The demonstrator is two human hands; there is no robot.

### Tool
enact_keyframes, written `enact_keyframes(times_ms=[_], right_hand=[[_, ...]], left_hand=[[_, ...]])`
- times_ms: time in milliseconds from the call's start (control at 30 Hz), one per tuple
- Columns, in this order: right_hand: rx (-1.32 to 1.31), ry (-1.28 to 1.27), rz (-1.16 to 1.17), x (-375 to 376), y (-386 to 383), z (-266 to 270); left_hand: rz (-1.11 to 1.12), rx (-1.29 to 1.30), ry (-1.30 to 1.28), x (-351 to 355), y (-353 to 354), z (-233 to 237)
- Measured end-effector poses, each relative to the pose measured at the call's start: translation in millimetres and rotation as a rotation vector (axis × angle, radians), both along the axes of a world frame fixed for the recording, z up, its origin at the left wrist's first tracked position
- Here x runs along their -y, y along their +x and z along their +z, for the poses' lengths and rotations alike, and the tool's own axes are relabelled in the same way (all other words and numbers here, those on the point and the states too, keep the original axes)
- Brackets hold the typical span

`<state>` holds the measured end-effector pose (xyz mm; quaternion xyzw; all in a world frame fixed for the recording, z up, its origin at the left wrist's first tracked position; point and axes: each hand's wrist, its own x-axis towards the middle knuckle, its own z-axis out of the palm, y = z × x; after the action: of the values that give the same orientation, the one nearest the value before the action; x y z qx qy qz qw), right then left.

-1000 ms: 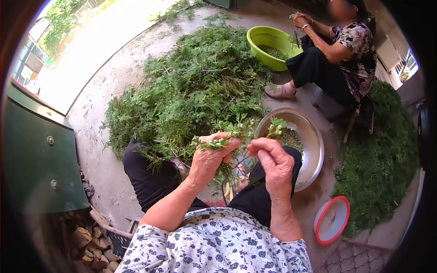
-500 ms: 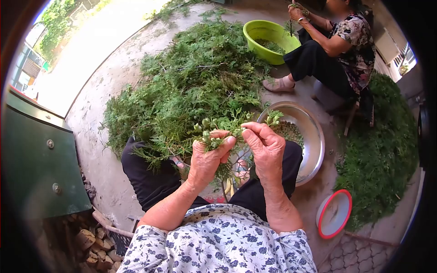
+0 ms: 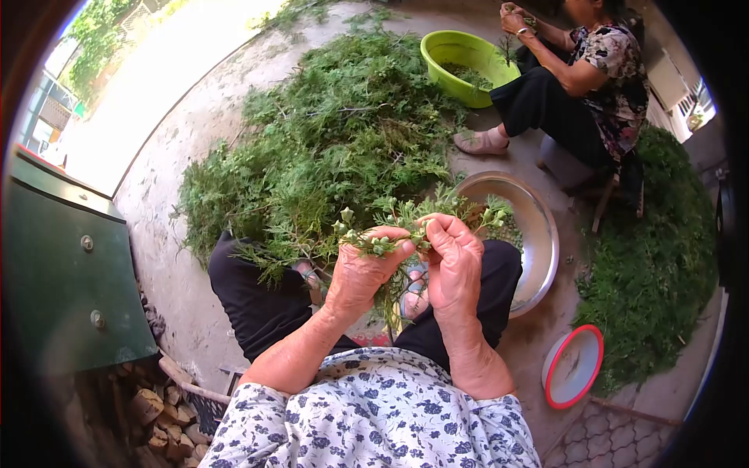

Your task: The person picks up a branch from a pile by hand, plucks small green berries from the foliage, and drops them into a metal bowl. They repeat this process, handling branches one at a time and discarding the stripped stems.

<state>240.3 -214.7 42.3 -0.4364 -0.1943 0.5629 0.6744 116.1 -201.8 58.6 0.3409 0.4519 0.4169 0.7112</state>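
Grips sprig [image 3: 373, 245] in closed left hand [image 3: 360, 274] above the lap, just beside bowl [image 3: 548, 234], pinches its tip with right hand [image 3: 454, 269] fingers [image 3: 438, 231] shut on it; looks mid-pluck, next needing a short firm pull with the stem held steady

Leafy green sprig [image 3: 390, 226] between left hand [image 3: 363, 269] and right hand [image 3: 452, 261]. Round steel bowl [image 3: 542, 257] right of them. Heap of cut green branches [image 3: 335, 132] ahead; lime plastic basin [image 3: 460, 92] at its far right.
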Motion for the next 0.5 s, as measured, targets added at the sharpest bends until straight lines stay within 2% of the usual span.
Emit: enact_keyframes(times_ms=[33, 100, 300, 433, 500], right_hand=[[-0.081, -0.044, -0.016, -1.9, 1.2, 1.5], [-0.274, 0.038, 0.060, -9.1, 18.4, -9.7], [-0.317, 0.130, 0.146, -1.6, 21.1, 12.8], [-0.262, 0.156, 0.237, 1.8, 16.8, 14.7], [0.002, 0.087, 0.312, 5.4, 12.9, 11.4]], left_hand=[[-0.012, 0.022, -0.012, 0.3, -0.7, 0.2], [0.001, 0.031, -0.029, 1.9, -2.0, 0.2], [0.063, 0.056, -0.015, -2.2, -8.8, -4.1], [0.061, -0.052, 0.030, -1.3, -7.9, -3.7], [0.051, -0.104, 0.055, -0.5, -7.5, -5.6]])
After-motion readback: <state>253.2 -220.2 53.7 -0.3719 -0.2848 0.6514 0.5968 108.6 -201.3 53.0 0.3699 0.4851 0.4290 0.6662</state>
